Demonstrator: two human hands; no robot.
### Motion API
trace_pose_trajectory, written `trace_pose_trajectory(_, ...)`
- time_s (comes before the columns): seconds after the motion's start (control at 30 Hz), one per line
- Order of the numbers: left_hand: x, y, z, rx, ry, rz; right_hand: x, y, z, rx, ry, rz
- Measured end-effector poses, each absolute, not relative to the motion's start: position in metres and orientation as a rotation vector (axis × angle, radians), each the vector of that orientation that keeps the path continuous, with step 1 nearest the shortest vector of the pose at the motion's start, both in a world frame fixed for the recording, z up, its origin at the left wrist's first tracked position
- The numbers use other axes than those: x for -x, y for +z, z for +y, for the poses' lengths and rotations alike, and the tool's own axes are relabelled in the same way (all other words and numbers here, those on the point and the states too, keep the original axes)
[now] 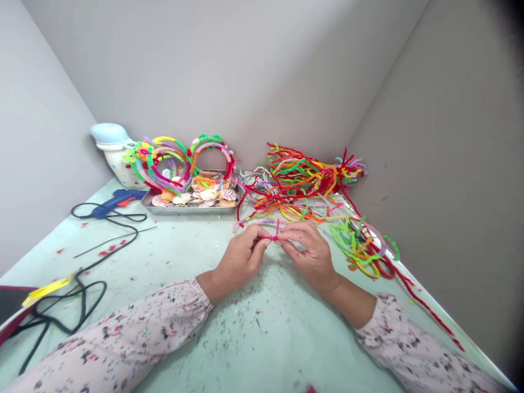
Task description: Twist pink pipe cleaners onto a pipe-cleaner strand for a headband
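Note:
Between my two hands is a short bright pink pipe cleaner [278, 227], one end of it sticking up. My left hand [241, 254] pinches it from the left between thumb and forefinger. From the other side, the fingertips of my right hand [309, 254] are closed on it. Just behind my hands lies a headband wrapped in pale pink and purple pipe cleaner [266, 221], partly hidden by my fingers. A loose heap of coloured pipe cleaners [303, 177] spreads behind and to the right.
A metal tray [192, 210] of seashells stands at the back, with wrapped headbands [164, 164] propped on it. Left of it are a white bottle with a blue lid [118, 155] and a blue glue gun [110, 204]. A black cord [110, 256] winds down the left side.

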State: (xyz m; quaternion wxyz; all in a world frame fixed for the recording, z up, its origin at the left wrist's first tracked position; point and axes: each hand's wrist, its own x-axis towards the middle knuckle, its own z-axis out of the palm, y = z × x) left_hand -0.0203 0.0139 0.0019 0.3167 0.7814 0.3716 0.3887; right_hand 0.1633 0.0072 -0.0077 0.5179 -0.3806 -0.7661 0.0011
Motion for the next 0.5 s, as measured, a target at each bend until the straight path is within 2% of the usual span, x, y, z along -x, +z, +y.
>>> trace_pose_trajectory(0.5,0.0198,0.0014,0.0141,-2.061,1.028,0.987,-0.1621,-0.0064,0.007,0.936,0.035,-1.832)
